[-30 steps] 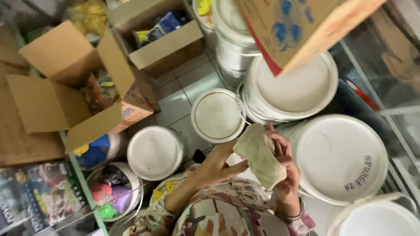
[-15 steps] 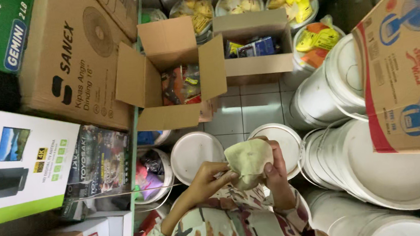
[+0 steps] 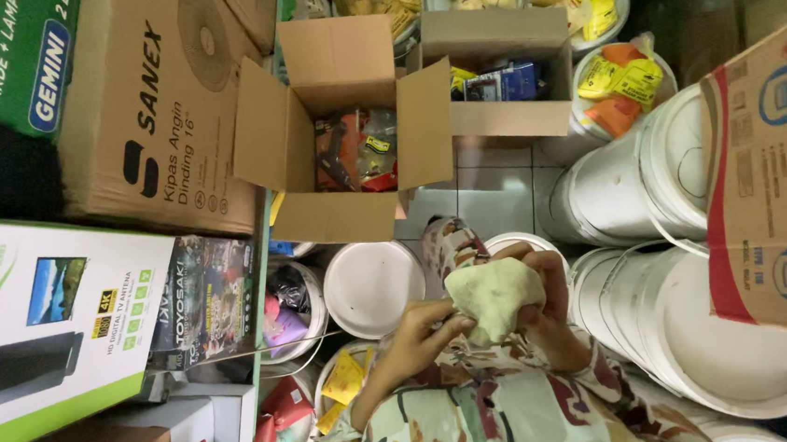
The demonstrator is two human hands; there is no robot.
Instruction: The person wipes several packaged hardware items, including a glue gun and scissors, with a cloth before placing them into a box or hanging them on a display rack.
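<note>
Head view: a pale cloth bundle (image 3: 495, 299) is held above a lidded white bucket (image 3: 373, 288); it is pinched at its lower edge by the left hand (image 3: 421, 336) and cupped by the right hand (image 3: 543, 307); soft, light, best gathered by its folds.

A pale tiled floor (image 3: 495, 199) shows at frame centre, crowded with goods: two open cardboard boxes (image 3: 349, 126) above centre, white lidded buckets (image 3: 373, 288) just below, and stacked white tubs (image 3: 634, 183) at right.
</note>
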